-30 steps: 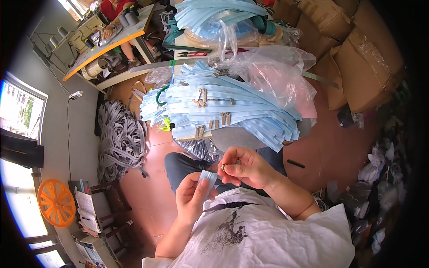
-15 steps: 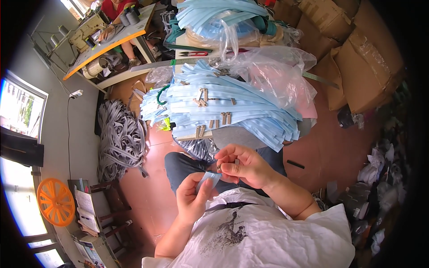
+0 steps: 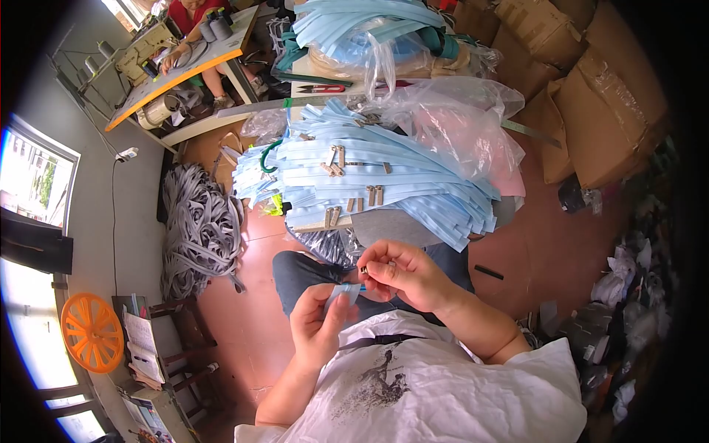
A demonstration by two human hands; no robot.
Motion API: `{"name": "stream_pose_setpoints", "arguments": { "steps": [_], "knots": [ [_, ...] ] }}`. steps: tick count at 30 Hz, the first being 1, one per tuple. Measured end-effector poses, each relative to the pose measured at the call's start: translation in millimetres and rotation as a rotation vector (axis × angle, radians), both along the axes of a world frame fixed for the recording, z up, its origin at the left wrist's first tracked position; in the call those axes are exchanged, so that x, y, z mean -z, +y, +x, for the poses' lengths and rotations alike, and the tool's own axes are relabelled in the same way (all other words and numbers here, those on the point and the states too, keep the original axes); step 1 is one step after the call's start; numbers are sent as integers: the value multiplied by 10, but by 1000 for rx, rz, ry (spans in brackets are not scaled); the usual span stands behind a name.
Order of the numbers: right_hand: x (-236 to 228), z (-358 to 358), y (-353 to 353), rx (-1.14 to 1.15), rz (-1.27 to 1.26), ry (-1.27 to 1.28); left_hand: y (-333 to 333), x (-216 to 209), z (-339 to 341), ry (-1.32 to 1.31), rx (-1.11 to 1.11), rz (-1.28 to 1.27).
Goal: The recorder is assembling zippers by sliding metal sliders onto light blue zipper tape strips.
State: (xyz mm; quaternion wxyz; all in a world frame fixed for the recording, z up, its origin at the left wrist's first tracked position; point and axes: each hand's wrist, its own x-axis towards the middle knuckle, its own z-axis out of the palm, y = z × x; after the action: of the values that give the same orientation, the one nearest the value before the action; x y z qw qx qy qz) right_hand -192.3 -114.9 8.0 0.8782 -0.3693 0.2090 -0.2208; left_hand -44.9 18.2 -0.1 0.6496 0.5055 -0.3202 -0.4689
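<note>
Fingers of the right hand (image 3: 405, 277) were pinched together around a small metal slider (image 3: 365, 270), and the left hand (image 3: 319, 325) was closed on the end of a light blue zipper tape (image 3: 344, 293), thumb on top and the other fingers under it. Both hands were close to the chest, above the knees in dark trousers (image 3: 310, 267), and the slider was just beside the free end of the tape.

To do this step well, I think the tape end should be kept flat and stiff between the left thumb and forefinger, and the slider should be brought straight onto it, not at an angle (a tilted slider would probably catch on one side only). A short grip near the tip would give better control.

In front of the person a big pile of the same light blue tapes (image 3: 384, 184) lay across a low board (image 3: 325, 221), with several small metal pieces on top. Behind it were clear plastic bags (image 3: 458, 118) and a pair of red-handled snips (image 3: 323, 88). Cardboard boxes (image 3: 598, 103) stood at the right, a heap of grey tapes (image 3: 199, 229) lay on the reddish floor (image 3: 539, 251) at the left, and an orange wheel (image 3: 92, 332) stood near the window. Another person worked far away at a sewing table (image 3: 185, 66).
</note>
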Motion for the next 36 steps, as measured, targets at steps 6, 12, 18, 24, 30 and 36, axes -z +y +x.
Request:
{"name": "stream_pose_setpoints", "arguments": {
  "steps": [6,12,18,24,30,36],
  "knots": [
    [91,-35,-12,-28,-62,-70,-103,-80,-70,1,-23,-69],
    [96,-55,-21,12,-91,-44,-67,-15,7,140,73,-25],
    [104,-45,-20,0,41,-208,-73,61,33,146,36,-62],
    [69,-59,-35,-17,81,-206,-93,18,42,96,-24,-73],
    [112,-61,-51,-28,16,-229,-128,-45,36,355,-49,-99],
    [110,-48,-46,-18,49,-245,-77,55,47,275,5,-155]
  ]
}}
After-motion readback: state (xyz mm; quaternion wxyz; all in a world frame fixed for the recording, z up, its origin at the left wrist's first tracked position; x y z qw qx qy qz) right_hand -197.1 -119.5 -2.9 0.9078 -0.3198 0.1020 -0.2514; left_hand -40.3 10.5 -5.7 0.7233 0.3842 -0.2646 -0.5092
